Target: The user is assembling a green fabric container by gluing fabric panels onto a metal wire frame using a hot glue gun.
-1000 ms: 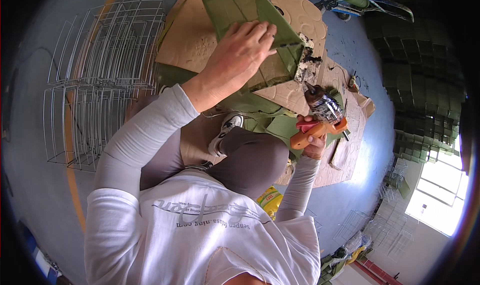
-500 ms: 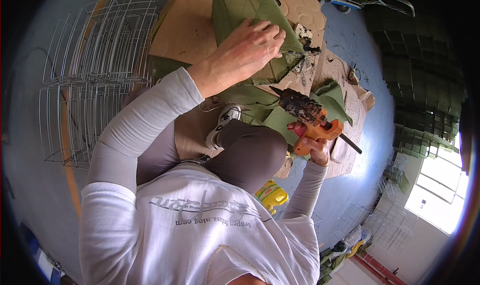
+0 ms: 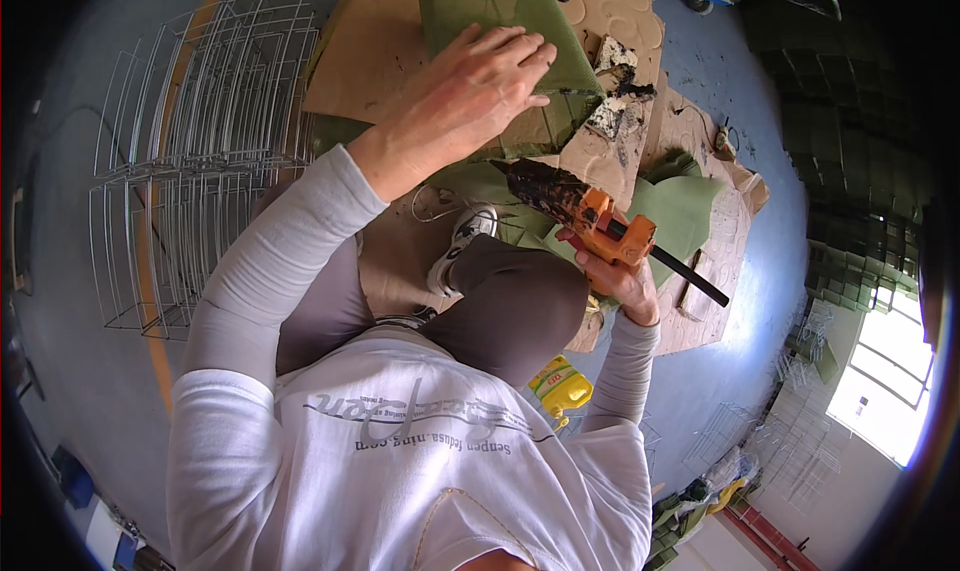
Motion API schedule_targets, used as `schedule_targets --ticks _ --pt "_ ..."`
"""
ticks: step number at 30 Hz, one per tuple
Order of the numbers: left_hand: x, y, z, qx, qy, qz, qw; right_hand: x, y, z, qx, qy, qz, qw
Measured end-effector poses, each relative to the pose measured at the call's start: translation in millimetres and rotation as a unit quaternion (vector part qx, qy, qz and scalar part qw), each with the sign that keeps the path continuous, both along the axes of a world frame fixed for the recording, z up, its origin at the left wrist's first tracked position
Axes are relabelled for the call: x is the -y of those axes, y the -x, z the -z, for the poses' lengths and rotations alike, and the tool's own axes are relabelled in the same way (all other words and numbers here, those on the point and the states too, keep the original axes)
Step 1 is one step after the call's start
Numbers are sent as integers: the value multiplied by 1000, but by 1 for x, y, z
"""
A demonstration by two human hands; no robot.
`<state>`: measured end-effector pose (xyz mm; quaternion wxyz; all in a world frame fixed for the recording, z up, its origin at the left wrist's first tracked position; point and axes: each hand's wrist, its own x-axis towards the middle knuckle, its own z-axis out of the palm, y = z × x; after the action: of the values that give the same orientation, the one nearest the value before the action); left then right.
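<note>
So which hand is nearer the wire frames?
The left hand: it touches green mesh, right of the wire frames. The right hand, gripping the glue gun, is farther right.

Over the past second, the right hand (image 3: pixel 625 281) swings the orange glue gun (image 3: pixel 608 229) leftward, so its dark nozzle (image 3: pixel 505 169), earlier by the right corner of the green fabric box (image 3: pixel 500 3), now sits at the box's lower edge. The gun lies more sideways, showing more of the black rod (image 3: pixel 692 277) behind it. The box's top edge has slipped out of view.
</note>
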<state>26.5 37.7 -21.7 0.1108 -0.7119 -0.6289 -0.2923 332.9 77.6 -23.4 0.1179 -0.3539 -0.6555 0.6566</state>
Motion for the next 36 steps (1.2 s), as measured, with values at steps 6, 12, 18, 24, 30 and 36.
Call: schedule_targets --ticks 6,12,18,24,30,36 --pt "12 4 -3 16 -7 -2 1000 -8 20 -7 19 12 -26 999" --pt "16 5 -2 29 -15 -5 999 -10 41 -4 36 30 -32 998" --pt "17 6 -2 35 -19 -8 999 -14 46 -10 105 1 -74 992" --pt "17 5 -2 46 -19 -6 999 -12 46 -7 61 14 -56 996" --pt "16 3 0 41 -18 -5 999 -16 43 -5 31 49 -28 998" --pt "17 3 -1 40 -18 -6 999 -13 47 -7 35 82 -18 996"
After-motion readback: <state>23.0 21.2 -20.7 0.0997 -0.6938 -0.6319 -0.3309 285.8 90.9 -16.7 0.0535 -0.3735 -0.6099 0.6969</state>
